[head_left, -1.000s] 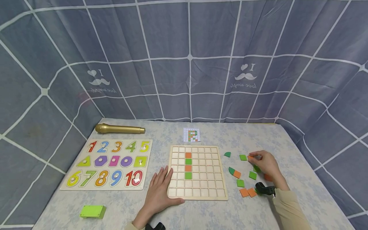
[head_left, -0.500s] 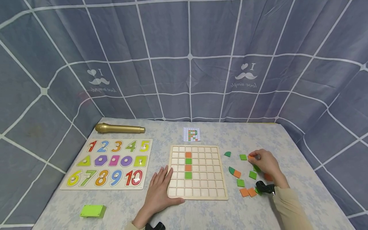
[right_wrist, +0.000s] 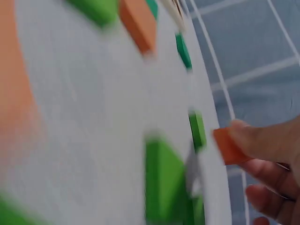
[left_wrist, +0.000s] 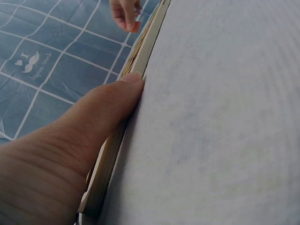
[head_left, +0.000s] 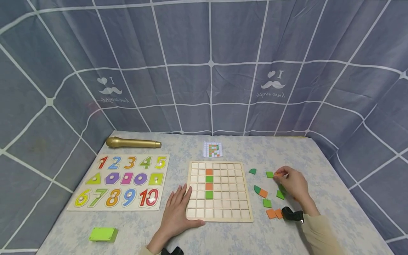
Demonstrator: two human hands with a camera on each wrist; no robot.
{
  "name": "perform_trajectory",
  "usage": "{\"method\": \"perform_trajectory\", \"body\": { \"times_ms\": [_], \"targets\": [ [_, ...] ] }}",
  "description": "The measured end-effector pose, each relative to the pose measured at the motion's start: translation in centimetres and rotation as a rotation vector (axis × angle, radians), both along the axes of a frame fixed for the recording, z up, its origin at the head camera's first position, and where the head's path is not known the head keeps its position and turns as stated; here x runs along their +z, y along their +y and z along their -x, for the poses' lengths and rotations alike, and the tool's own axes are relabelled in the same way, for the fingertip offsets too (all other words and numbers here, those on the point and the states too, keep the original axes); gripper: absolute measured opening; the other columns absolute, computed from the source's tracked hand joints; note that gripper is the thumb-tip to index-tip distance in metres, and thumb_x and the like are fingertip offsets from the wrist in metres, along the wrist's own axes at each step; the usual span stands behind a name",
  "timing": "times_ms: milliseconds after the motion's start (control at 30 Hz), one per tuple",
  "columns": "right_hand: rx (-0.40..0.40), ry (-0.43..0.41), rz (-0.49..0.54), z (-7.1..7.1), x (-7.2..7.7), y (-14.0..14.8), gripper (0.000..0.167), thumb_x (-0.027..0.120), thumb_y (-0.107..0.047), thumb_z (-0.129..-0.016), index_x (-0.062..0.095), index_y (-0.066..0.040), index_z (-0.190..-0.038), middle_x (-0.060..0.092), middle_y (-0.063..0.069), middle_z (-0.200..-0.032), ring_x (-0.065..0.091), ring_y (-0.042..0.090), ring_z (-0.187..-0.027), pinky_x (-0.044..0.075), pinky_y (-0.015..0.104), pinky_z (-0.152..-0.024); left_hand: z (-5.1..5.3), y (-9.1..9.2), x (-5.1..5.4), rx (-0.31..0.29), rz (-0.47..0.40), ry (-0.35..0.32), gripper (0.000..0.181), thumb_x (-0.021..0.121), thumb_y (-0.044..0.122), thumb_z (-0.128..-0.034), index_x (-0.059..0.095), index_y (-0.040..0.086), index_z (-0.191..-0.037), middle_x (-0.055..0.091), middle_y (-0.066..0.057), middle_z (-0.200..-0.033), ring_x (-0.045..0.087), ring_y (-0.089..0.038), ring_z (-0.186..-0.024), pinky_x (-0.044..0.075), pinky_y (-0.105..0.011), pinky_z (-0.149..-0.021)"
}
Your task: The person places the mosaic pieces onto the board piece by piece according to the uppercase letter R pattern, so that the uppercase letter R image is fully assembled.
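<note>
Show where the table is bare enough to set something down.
Bare table lies between microphone and pattern card, between green block and left hand, and right of the right hand. Loose tiles crowd the space between grid board and right hand.

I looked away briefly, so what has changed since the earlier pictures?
The right hand has shifted slightly toward the person, now covering more of the loose tiles; an orange tile stays pinched in it. The left hand against the board and the four set tiles look unchanged.
</note>
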State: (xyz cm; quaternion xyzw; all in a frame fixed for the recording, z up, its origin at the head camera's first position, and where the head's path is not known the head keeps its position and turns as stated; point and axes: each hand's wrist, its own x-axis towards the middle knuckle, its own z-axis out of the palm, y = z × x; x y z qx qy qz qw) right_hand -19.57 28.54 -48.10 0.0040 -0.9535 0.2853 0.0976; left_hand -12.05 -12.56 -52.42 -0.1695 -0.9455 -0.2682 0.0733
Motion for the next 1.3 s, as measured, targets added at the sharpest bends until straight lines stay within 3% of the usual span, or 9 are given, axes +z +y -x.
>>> {"method": "perform_trajectory", "body": {
  "times_ms": [133,300,500,667,900,1300],
  "targets": [
    [0.024,0.09,0.048,-0.8,0.2,-3.1,0.017,0.075,-0.019,-0.083,0.065,-0.007,-0.089,0.059,0.001,-0.073,0.04,0.015,-0.052,0.031,0.029,-0.044,0.0,0.0,0.0,0.011,0.012,-0.024,0.118,0.073,0.073,-0.0574,0.036,0.004,-0.146,0.03,-0.016,-0.151,0.018,-0.033,-0.14,0.01,-0.048,-0.111],
    [0.175,0.116,0.159,-1.6,0.3,-7.4,0.017,0.078,-0.017,-0.08,0.062,-0.011,-0.081,0.053,-0.003,-0.065,0.039,0.012,-0.052,0.033,0.026,-0.044,0.1,0.0,-0.1,0.013,0.02,-0.035,0.118,0.073,0.072,-0.0577,0.035,0.005,-0.147,0.028,-0.015,-0.151,0.016,-0.031,-0.141,0.009,-0.046,-0.112],
    [0.35,0.022,0.261,-2.3,-0.1,-12.2,0.019,0.08,-0.021,-0.077,0.061,-0.018,-0.076,0.044,-0.006,-0.055,0.035,0.006,-0.047,0.029,0.022,-0.043,0.2,0.1,0.1,0.006,0.006,-0.027,0.118,0.073,0.071,-0.0577,0.035,0.004,-0.146,0.029,-0.016,-0.151,0.017,-0.033,-0.14,0.01,-0.048,-0.111],
    [0.446,-0.065,0.287,-2.8,-0.6,-15.2,0.017,0.079,-0.027,-0.078,0.062,-0.021,-0.078,0.048,-0.009,-0.056,0.036,0.005,-0.046,0.032,0.02,-0.043,0.2,0.2,0.1,0.008,0.008,-0.029,0.117,0.073,0.071,-0.0582,0.036,0.004,-0.146,0.029,-0.016,-0.151,0.017,-0.032,-0.141,0.009,-0.047,-0.112],
    [0.536,-0.092,0.248,-3.3,-1.4,-17.9,0.017,0.078,-0.029,-0.079,0.063,-0.024,-0.076,0.053,-0.013,-0.061,0.039,0.005,-0.046,0.033,0.021,-0.043,-0.1,0.0,0.1,0.005,0.019,-0.001,0.117,0.071,0.073,-0.0589,0.038,0.002,-0.145,0.03,-0.018,-0.15,0.02,-0.035,-0.139,0.012,-0.049,-0.111],
    [0.558,-0.007,0.099,-3.5,-1.4,-19.4,0.017,0.079,-0.029,-0.078,0.063,-0.025,-0.071,0.049,-0.016,-0.064,0.04,0.003,-0.053,0.035,0.02,-0.047,-0.1,0.0,0.2,0.0,0.007,0.005,0.115,0.073,0.071,-0.0596,0.039,0.002,-0.144,0.032,-0.019,-0.149,0.021,-0.035,-0.139,0.012,-0.05,-0.111]
  ]
}}
